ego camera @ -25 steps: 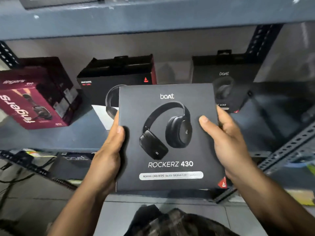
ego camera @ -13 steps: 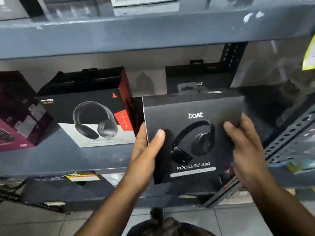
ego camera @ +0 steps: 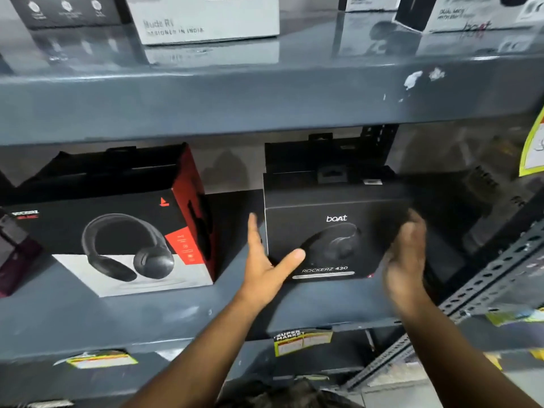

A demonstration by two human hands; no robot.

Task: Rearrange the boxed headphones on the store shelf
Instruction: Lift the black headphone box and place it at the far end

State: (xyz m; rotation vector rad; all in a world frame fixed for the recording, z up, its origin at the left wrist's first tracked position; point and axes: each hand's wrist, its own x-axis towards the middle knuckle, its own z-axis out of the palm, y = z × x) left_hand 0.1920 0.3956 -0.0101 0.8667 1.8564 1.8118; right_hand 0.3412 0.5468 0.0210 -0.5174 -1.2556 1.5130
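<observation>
A black boat Rockerz 430 headphone box (ego camera: 338,231) stands on the grey shelf (ego camera: 147,313), right of centre, front facing me. My left hand (ego camera: 265,269) holds its left front edge, fingers along the side and thumb across the front. My right hand (ego camera: 406,260) is blurred at the box's right edge, so its grip is unclear. Another dark boat box (ego camera: 323,151) stands directly behind. A black, red and white headphone box (ego camera: 117,231) sits to the left, a hand's width away.
A maroon box (ego camera: 14,260) pokes in at the far left. The upper shelf (ego camera: 265,98) hangs low overhead and carries a white box (ego camera: 206,19). A perforated metal upright (ego camera: 485,278) slants at the right. A price label (ego camera: 303,340) sticks to the shelf's front lip.
The black boat box went from in front of my chest up and back onto the shelf, in front of the dark box. My right hand is now blurred at its edge.
</observation>
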